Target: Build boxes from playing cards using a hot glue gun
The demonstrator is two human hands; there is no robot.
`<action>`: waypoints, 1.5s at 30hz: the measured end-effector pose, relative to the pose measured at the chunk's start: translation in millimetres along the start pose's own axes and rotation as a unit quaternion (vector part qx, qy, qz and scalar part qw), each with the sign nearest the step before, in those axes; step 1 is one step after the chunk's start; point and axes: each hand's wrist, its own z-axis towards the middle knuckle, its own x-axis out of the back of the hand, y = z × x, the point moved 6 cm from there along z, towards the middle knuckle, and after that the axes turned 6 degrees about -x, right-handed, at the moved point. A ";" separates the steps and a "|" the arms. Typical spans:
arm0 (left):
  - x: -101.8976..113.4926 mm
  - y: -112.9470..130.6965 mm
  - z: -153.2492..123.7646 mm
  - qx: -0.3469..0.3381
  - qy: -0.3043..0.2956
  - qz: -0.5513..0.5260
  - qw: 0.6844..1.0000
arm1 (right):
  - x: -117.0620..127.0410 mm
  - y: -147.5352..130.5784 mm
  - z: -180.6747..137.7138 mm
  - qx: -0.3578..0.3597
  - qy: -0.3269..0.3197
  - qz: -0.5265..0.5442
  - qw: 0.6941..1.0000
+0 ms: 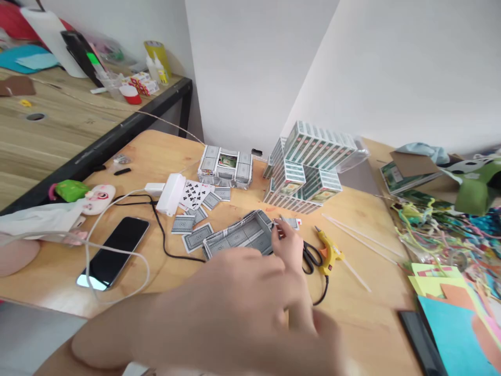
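Observation:
A shallow open tray made of grey-backed playing cards (242,232) lies tilted on the table in front of me. My right hand (287,241) is at its right end, fingers closed on the tray's edge. My left hand (235,297) is large and blurred close to the camera, crossing over my right forearm; its fingers are smeared, and it hides the tray's near side. Scissors (311,257) with black handles and a yellow hot glue gun (329,253) lie just right of my right hand. Loose playing cards (199,236) lie to the tray's left.
Behind stand a playing-card box structure (226,166) and stacked card packs (309,167). On the left are a phone (115,253), a white power strip (171,194) and looping cables. Glue sticks (364,237), coloured paper (450,318) and tangled yarn (426,224) lie at right.

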 end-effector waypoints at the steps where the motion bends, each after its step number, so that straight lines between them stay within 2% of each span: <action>1: -6.9 -6.8 8.5 -0.016 -0.015 0.009 1.000 | 3.1 0.1 -2.3 0.006 -0.011 -0.007 1.000; 4: -26.9 -46.4 11.3 0.028 -0.007 0.084 0.996 | 13.4 0.1 -11.3 0.030 -0.035 -0.018 0.999; 7: -43.7 -86.5 -7.1 0.078 -0.003 0.125 0.989 | 18.4 5.0 -17.7 0.028 -0.060 -0.026 0.997; 9: -51.1 -106.1 -20.0 0.098 -0.001 0.142 0.985 | 17.2 8.2 -16.9 0.028 -0.072 0.011 0.997; 11: -52.4 -124.2 -30.9 0.139 0.049 0.146 0.978 | 13.0 7.7 -11.5 0.044 -0.074 0.081 0.993; 14: -61.2 -153.3 -43.0 0.214 0.124 0.047 0.968 | -1.1 0.9 1.4 0.074 -0.102 0.193 0.973; 18: -88.5 -181.2 -45.3 0.264 0.114 -0.170 0.943 | -25.8 -8.8 16.0 0.065 -0.183 0.282 0.940; 20: -94.4 -187.3 -44.8 0.287 0.108 -0.215 0.927 | -32.3 -9.7 20.1 0.046 -0.186 0.298 0.935; 23: -94.9 -189.5 -43.5 0.307 0.111 -0.225 0.918 | -36.0 -9.4 21.1 0.029 -0.170 0.307 0.936; 32: -93.1 -191.9 -24.7 0.255 0.093 -0.242 0.932 | -35.9 -15.0 17.5 0.003 -0.154 0.304 0.940; 34: -87.5 -198.4 -24.4 0.266 0.128 -0.284 0.912 | -32.1 -9.2 19.9 -0.026 -0.132 0.318 0.939; 36: -82.0 -206.4 -32.4 0.286 0.192 -0.342 0.874 | -26.3 2.7 20.2 -0.065 -0.101 0.358 0.926; 38: -81.9 -212.3 -47.8 0.299 0.253 -0.398 0.830 | -21.9 18.3 15.3 -0.103 -0.075 0.423 0.897; 41: -98.2 -211.5 -73.8 0.315 0.279 -0.447 0.789 | -24.2 38.5 -2.9 -0.140 -0.064 0.503 0.851; 43: -114.6 -205.2 -85.8 0.331 0.267 -0.462 0.779 | -33.2 44.2 -18.5 -0.160 -0.088 0.498 0.848; 45: -122.7 -197.1 -90.5 0.335 0.274 -0.434 0.790 | -39.2 44.8 -30.5 -0.176 -0.090 0.461 0.865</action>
